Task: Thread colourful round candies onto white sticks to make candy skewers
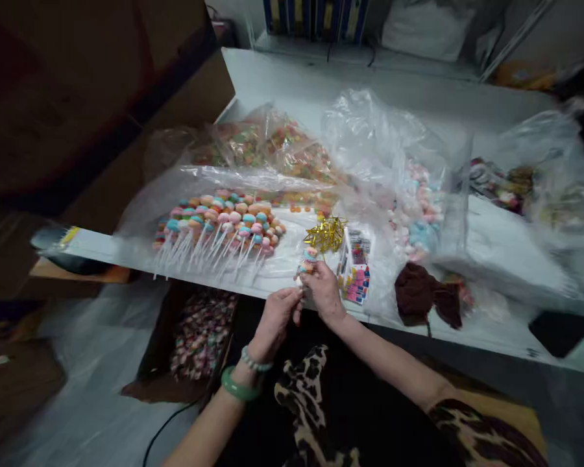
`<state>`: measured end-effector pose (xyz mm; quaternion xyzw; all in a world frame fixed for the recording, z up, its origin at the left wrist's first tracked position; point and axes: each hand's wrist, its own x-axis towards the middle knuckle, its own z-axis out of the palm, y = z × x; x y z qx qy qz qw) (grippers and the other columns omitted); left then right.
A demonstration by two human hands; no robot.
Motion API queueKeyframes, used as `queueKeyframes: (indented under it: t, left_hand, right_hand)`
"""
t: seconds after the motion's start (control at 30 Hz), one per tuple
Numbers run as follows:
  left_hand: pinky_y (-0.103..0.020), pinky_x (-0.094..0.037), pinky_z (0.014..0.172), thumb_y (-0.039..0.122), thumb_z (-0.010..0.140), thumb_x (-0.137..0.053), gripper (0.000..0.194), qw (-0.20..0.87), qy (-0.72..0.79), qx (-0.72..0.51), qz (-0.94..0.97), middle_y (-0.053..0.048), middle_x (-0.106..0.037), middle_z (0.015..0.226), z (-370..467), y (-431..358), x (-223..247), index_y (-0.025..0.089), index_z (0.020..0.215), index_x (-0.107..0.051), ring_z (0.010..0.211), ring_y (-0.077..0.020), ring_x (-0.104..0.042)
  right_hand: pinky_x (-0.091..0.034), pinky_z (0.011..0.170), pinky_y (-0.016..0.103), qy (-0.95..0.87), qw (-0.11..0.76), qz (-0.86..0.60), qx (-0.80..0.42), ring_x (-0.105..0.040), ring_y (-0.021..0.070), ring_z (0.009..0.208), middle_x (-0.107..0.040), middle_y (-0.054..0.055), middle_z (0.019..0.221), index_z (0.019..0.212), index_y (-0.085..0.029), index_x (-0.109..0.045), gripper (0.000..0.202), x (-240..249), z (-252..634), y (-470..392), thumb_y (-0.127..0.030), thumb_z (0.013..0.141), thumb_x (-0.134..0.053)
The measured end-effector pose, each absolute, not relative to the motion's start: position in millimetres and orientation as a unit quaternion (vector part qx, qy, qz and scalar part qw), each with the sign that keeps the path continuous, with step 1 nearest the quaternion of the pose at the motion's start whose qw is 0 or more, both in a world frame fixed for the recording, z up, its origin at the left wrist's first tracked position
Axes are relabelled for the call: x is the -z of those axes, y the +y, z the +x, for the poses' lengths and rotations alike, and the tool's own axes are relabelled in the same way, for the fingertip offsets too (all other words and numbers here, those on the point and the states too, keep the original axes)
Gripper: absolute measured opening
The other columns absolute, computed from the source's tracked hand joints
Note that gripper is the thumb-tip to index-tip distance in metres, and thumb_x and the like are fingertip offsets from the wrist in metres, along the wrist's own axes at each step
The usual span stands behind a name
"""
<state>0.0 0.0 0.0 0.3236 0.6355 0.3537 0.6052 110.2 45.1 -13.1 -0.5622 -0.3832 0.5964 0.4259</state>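
Pastel lollipop [307, 258] sits pinched between left hand [275, 316] and right hand [322, 290] at the tabletop's [491, 253] near edge, apparently mid-wrapping, so next likely calls for a gold tie [326, 233] just beyond.

Glossy gold foil ties [326, 233], crinkly clear plastic bags [370, 130], matt cardboard box [158, 363]
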Motion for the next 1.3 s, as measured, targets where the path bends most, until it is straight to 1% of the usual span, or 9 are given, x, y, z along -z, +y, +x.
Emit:
queueKeyframes:
  t: [0.13,0.27,0.33,0.4,0.53,0.7,0.97,1.13,1.3]
  left_hand:
    - [-0.021,-0.03,0.05,0.039,0.071,-0.068,0.025,0.471,0.675,-0.458,0.335,0.005,-0.048,0.051,-3.7,3.1,5.7,0.016,0.065,-0.064,0.05,-0.0084,-0.039]
    - [-0.019,-0.021,0.042,0.04,0.068,-0.068,0.031,0.559,0.633,-0.478,0.242,0.009,-0.035,0.048,-10.5,10.0,9.7,0.017,0.058,-0.049,0.043,-0.005,-0.027]
    - [-0.018,-0.014,0.039,0.042,0.067,-0.068,0.033,0.602,0.614,-0.472,0.194,0.011,-0.03,0.046,-14.1,13.0,8.8,0.018,0.06,-0.046,0.039,-0.0037,-0.02]
    - [-0.018,-0.011,0.037,0.041,0.065,-0.068,0.033,0.623,0.605,-0.469,0.165,0.011,-0.029,0.044,-17.6,14.9,6.2,0.019,0.061,-0.045,0.037,-0.0027,-0.018]
    - [-0.017,-0.01,0.035,0.037,0.065,-0.068,0.029,0.623,0.602,-0.48,0.138,0.011,-0.031,0.042,-22.2,19.3,-0.7,0.018,0.061,-0.046,0.033,-0.0017,-0.019]
    - [-0.016,-0.013,0.034,0.037,0.066,-0.071,0.031,0.631,0.584,-0.485,0.161,0.01,-0.037,0.043,-14.8,29.1,-13.4,0.017,0.061,-0.048,0.033,-0.0012,-0.024]
    - [-0.017,-0.018,0.034,0.048,0.064,-0.077,0.043,0.668,0.542,-0.478,0.176,0.009,-0.041,0.046,-2.1,29.6,-14.6,0.018,0.064,-0.046,0.033,-0.0016,-0.026]
    - [-0.017,-0.015,0.034,0.044,0.065,-0.076,0.041,0.638,0.566,-0.495,0.165,0.01,-0.038,0.045,-3.5,29.6,-7.9,0.018,0.063,-0.044,0.033,-0.0014,-0.025]
    - [-0.017,-0.016,0.035,0.045,0.067,-0.076,0.041,0.644,0.552,-0.497,0.183,0.011,-0.036,0.046,3.7,28.4,-5.2,0.019,0.064,-0.044,0.034,-0.002,-0.025]
  right_hand:
    - [-0.043,0.069,0.027,-0.555,0.333,-0.631,-0.428,-0.057,0.0161,0.073,-0.063,0.0,0.078,0.095,-0.021,-0.064,0.019,5.2,131.9,53.7,-0.027,0.089,-0.047]
    - [-0.04,0.076,0.031,-0.772,0.169,-0.595,-0.146,-0.053,0.0216,0.09,-0.063,0.009,0.096,0.096,-0.02,-0.068,0.027,6.1,152.2,73.5,-0.009,0.087,-0.045]
    - [-0.039,0.075,0.032,-0.827,0.099,-0.548,-0.079,-0.051,0.0234,0.091,-0.062,0.011,0.096,0.088,-0.018,-0.068,0.024,11.0,157.1,83.1,-0.007,0.086,-0.047]
    - [-0.039,0.074,0.033,-0.851,0.079,-0.517,-0.05,-0.05,0.0238,0.089,-0.062,0.012,0.093,0.082,-0.017,-0.067,0.022,15.1,159.3,88.6,-0.008,0.087,-0.047]
    - [-0.04,0.08,0.035,-0.864,0.18,-0.466,-0.065,-0.051,0.0227,0.093,-0.064,0.011,0.102,0.084,-0.017,-0.066,0.023,7.8,158.4,85.6,-0.006,0.088,-0.045]
    - [-0.043,0.078,0.03,-0.823,0.316,-0.43,-0.195,-0.058,0.0178,0.083,-0.066,0.005,0.085,0.091,-0.02,-0.063,0.02,-18.1,136.5,66.4,-0.012,0.091,-0.045]
    - [-0.04,0.071,0.028,-0.831,0.227,-0.487,-0.145,-0.058,0.0189,0.073,-0.065,0.006,0.074,0.078,-0.018,-0.062,0.018,-12.7,117.9,54.5,-0.013,0.086,-0.047]
    - [-0.042,0.076,0.025,-0.79,0.263,-0.497,-0.244,-0.062,0.0168,0.082,-0.071,0.004,0.086,0.086,-0.02,-0.067,0.017,-9.7,125.2,52.3,-0.017,0.088,-0.05]
    - [-0.04,0.067,0.024,-0.674,0.249,-0.601,-0.35,-0.062,0.0148,0.072,-0.069,-0.002,0.073,0.075,-0.024,-0.069,0.017,-16.0,124.5,49.1,-0.021,0.082,-0.054]
